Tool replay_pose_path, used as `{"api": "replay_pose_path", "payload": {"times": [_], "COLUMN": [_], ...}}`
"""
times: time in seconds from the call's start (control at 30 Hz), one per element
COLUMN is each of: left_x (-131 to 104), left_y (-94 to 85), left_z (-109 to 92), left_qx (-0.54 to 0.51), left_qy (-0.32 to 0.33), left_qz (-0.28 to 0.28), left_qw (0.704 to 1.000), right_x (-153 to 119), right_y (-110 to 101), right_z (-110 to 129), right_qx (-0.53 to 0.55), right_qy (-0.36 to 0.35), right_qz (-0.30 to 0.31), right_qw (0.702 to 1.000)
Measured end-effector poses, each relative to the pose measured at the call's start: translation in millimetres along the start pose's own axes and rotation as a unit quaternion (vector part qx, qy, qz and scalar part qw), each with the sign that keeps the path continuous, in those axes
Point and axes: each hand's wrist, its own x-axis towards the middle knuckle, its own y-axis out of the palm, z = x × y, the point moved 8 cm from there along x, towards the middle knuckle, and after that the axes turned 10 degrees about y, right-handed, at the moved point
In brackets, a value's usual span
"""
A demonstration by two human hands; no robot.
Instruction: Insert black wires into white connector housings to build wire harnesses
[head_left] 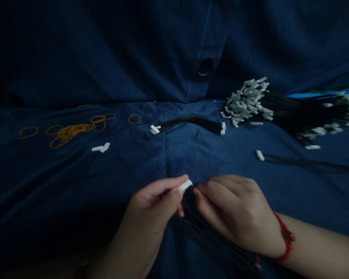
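Note:
Near the bottom centre, my left hand (157,205) pinches a small white plastic connector (185,185) between thumb and forefinger. Its row of slots faces up, and thin black wires (192,217) hang beneath it between the hands. My right hand (235,211), with a red bracelet at the wrist, is closed in a pinch just right of the connector. From its fingertips a thin wire end (193,186) reaches toward the connector's right end; whether it sits inside a slot is too small to tell.
Dark blue cloth (128,162) covers the surface. Yellow rubber bands (72,133) and loose white connectors (101,147) lie left. A short black wire bundle (189,121) with white ends lies ahead. A large heap of wire harnesses (293,112) and a separate harness (302,161) lie right.

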Motion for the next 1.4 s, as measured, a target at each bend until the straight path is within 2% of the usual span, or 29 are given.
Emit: {"api": "replay_pose_path", "payload": {"times": [0.17,0.37,0.43,0.5,0.57,0.63,0.73,0.83,0.9,0.97,1.1,1.27,1.4], "left_x": [1,3,3,3,3,3,4,4,3,2,0,0,1], "left_y": [3.5,7.6,8.6,8.4,7.3,5.8,5.4,5.5,5.3,5.1,5.3,8.3,9.5], "left_z": [-2,-3,-5,-6,-7,-7,-8,-7,-6,-7,-7,-6,-4], "left_qx": [0.020,0.033,0.015,-0.016,-0.045,-0.067,-0.084,-0.070,-0.059,-0.059,-0.060,-0.072,-0.080], "left_qy": [0.017,0.010,0.007,-0.005,-0.012,-0.009,-0.003,-0.005,-0.004,-0.001,-0.007,-0.010,-0.011], "left_qz": [0.030,0.046,0.039,0.026,0.012,0.003,0.000,0.000,0.000,0.001,0.007,0.023,0.033], "left_qw": [0.999,0.998,0.999,1.000,0.999,0.998,0.996,0.998,0.998,0.998,0.998,0.997,0.996], "right_x": [-1,-2,1,6,11,14,13,3,-3,-8,-10,-6,-7], "right_y": [-3,2,3,2,-5,-21,-47,-53,-45,-28,0,7,15], "right_z": [8,5,3,-4,-17,-27,-25,-13,-3,3,2,-1,-8], "right_qx": [-0.051,-0.048,-0.032,0.013,0.069,0.105,0.073,0.049,0.087,0.101,0.106,0.169,0.202], "right_qy": [-0.041,-0.027,-0.018,0.022,0.089,0.127,0.088,0.074,0.092,0.120,0.171,0.171,0.213], "right_qz": [-0.017,0.000,0.022,0.073,0.123,0.134,0.119,0.118,0.122,0.147,0.175,0.183,0.229], "right_qw": [0.998,0.998,0.999,0.997,0.986,0.977,0.986,0.989,0.984,0.977,0.964,0.953,0.928]}}
